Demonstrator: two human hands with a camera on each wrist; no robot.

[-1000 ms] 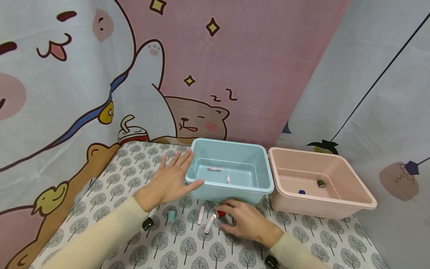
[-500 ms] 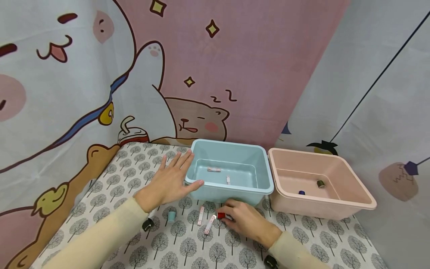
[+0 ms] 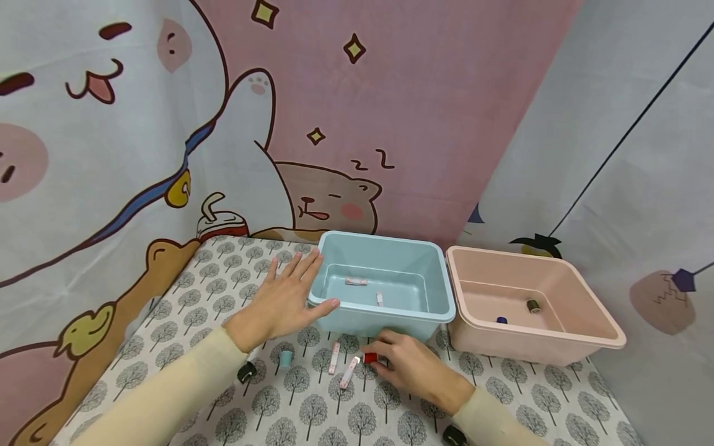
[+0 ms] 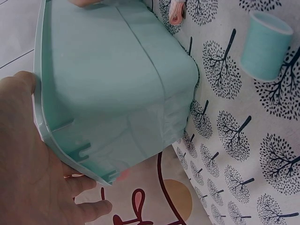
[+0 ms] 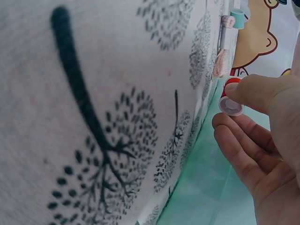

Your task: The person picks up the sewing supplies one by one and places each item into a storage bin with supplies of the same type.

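My right hand (image 3: pixel 415 370) pinches a red spool of thread (image 3: pixel 370 358) between thumb and fingers, just in front of the light blue basin (image 3: pixel 385 316). The right wrist view shows the white end of this red spool (image 5: pixel 231 106) beside the thumb. My left hand (image 3: pixel 279 306), fingers spread and straight, touches the basin's left rim. On the tablecloth left of the right hand lie two skeins of embroidery floss (image 3: pixel 349 372) with pale paper bands. A teal spool of thread (image 3: pixel 286 359) stands farther left, large in the left wrist view.
Two pale floss skeins (image 3: pixel 356 281) lie inside the blue basin. Right beside it stands a pink basin (image 3: pixel 535 341) with a dark green spool (image 3: pixel 533 306) and a blue spool (image 3: pixel 502 320). A printed curtain (image 3: pixel 424 124) hangs behind the table.
My right fingers have closed round the red spool and shifted it slightly, so more of it shows. The left hand stays at the basin's rim.
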